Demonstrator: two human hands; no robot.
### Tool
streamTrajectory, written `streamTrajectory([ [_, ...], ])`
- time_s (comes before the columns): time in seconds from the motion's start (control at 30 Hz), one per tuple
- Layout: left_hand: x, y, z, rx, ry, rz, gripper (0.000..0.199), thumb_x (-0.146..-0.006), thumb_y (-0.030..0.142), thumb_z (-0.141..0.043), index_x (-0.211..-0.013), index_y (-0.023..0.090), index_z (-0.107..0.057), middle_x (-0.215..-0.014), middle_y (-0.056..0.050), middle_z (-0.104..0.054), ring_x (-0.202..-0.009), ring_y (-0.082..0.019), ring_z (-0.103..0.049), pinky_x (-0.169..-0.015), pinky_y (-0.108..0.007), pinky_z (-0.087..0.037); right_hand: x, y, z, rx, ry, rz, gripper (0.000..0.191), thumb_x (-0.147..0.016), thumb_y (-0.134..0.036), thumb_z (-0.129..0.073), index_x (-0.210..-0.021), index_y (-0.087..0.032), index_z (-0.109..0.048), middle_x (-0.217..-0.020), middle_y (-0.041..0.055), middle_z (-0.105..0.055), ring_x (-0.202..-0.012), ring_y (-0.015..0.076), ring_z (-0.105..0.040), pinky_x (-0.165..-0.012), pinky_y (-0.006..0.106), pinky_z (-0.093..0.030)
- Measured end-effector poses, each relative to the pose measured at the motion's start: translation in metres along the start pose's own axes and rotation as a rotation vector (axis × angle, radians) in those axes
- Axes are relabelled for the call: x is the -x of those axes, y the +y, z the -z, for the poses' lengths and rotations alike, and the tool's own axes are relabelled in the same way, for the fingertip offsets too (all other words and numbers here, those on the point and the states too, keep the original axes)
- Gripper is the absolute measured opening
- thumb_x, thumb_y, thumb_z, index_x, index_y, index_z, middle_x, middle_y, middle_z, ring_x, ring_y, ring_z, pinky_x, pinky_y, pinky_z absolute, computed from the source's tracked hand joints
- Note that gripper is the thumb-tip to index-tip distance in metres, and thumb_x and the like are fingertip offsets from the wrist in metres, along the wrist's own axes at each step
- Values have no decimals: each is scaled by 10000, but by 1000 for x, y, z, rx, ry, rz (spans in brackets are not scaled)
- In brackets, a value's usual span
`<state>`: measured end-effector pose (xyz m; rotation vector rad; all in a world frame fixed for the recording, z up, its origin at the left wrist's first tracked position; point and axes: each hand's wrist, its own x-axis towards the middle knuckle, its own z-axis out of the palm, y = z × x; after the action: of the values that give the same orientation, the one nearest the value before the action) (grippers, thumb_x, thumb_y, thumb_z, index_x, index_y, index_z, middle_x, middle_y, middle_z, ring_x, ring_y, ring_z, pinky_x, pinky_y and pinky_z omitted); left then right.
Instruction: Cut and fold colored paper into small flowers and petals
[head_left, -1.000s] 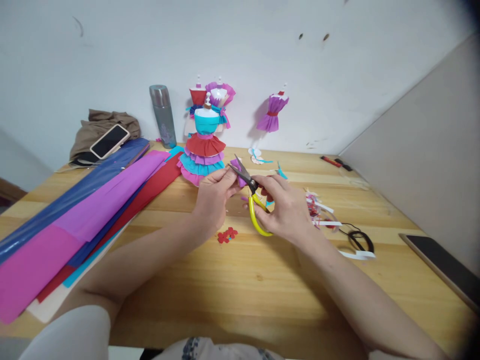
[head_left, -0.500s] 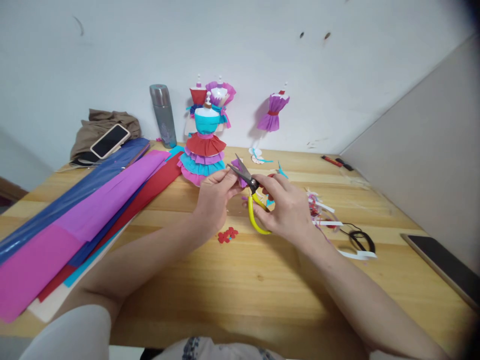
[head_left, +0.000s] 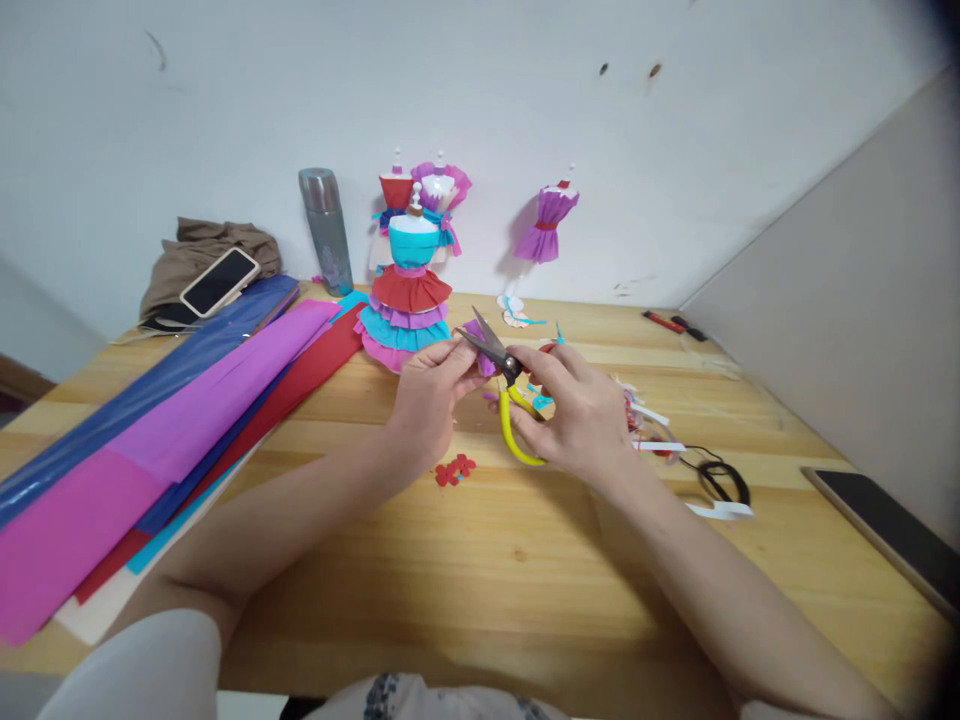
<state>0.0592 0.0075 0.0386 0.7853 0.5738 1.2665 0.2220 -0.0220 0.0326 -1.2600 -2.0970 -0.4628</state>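
Observation:
Between the fingertips of my left hand (head_left: 426,395) is a small piece of purple paper (head_left: 486,362), partly hidden by the fingers and blades. My right hand (head_left: 581,415) grips yellow-handled scissors (head_left: 511,430) through the handles. Their dark blades are spread and cross in front of the purple paper, tips pointing toward my left hand. On the table below lie small red paper flowers (head_left: 454,470). Just behind my left hand stands a small dress form (head_left: 414,285) in a tiered blue, red, purple and pink paper dress.
Long folded paper sheets (head_left: 187,420) cover the table's left side, near a phone (head_left: 220,282) on brown cloth (head_left: 247,242) and a bottle (head_left: 326,235). More dress forms, one in purple (head_left: 553,225), stand along the wall. Paper scraps (head_left: 652,420) and a tablet-like device (head_left: 877,530) lie right.
My right hand and the scissors have shifted very slightly right, with the blades still apart at the purple paper. My left hand stays nearly still.

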Motion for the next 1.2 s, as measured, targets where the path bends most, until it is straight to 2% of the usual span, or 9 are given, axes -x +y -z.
streamTrajectory([
  [0.27,0,-1,1,6,-45,4,86,-812,220,-686,-752,159,-699,-789,-33,-720,-775,-141,-675,-806,-289,-541,0,0,-1,-3,-21,0,377,-810,-290,-604,-1156,-146,-650,-891,102,-651,-746,232,-625,-631,326,-478],
  [0.43,0,-1,1,-20,-23,-1,68,-802,223,-692,-771,163,-701,-839,-37,-736,-811,-148,-683,-811,-289,-538,1,0,-2,13,-31,-2,376,-834,-308,-589,-1172,-154,-645,-908,109,-656,-770,242,-626,-656,337,-480],
  [0.6,0,-2,1,-33,-57,-6,139,-814,253,-690,-709,161,-683,-822,-45,-731,-874,-170,-692,-849,-309,-544,1,0,-1,36,-23,-8,388,-828,-310,-585,-1174,-148,-649,-903,106,-660,-759,233,-628,-636,319,-468],
  [0.83,0,-2,2,-57,-53,-23,219,-798,284,-712,-628,165,-646,-725,-21,-707,-785,-154,-686,-831,-307,-554,-1,0,4,42,-9,2,374,-811,-273,-592,-1166,-173,-649,-870,98,-659,-752,233,-612,-643,322,-461],
  [1.0,0,-3,1,-48,-14,-7,96,-796,257,-712,-756,169,-707,-751,-24,-718,-808,-157,-694,-832,-305,-547,-1,0,4,24,-27,-1,386,-797,-251,-601,-1169,-165,-659,-886,105,-657,-726,221,-609,-619,320,-447],
  [1.2,0,-2,0,-65,-28,-12,146,-817,259,-693,-708,163,-698,-769,-41,-725,-876,-178,-703,-837,-309,-556,-1,1,3,94,-9,28,395,-816,-254,-573,-1181,-139,-666,-862,99,-661,-723,224,-608,-623,317,-454],
])
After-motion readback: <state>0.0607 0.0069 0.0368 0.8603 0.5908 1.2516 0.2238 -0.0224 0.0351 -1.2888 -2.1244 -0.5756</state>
